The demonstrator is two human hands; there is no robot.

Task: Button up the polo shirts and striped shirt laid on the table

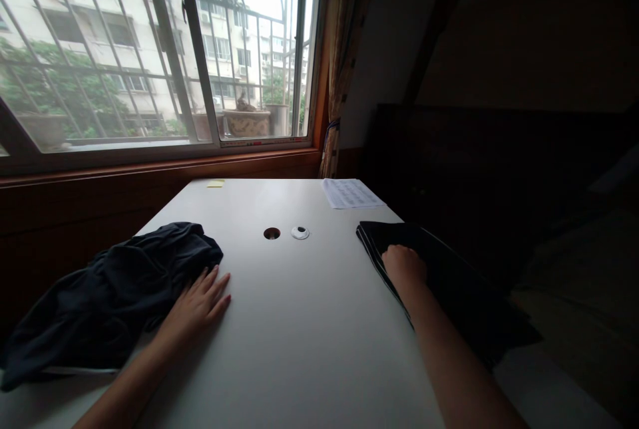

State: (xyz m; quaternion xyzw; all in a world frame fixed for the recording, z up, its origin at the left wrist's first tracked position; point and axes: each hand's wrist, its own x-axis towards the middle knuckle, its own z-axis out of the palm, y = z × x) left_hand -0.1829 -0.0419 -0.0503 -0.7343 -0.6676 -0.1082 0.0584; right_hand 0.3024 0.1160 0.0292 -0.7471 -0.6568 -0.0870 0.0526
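My left hand [204, 297] lies on the white table with its fingers spread. Its fingertips are beside a crumpled dark navy garment [134, 276], which is heaped along the table's left side; light piping shows at its lower edge. On the right, my right hand [405, 268] is closed over a folded dark garment [449, 276] with thin light edging. The fingers are curled under and mostly hidden. This folded garment lies flat in layers along the table's right edge, and its far end fades into shadow.
The white table [299, 329] has a round cable hole [272, 233], with its white cap [300, 233] lying beside it. A yellow sticky note [215, 183] and printed sheets [353, 193] are near the back edge. Behind stand a barred window [224, 50] and a curtain [339, 70].
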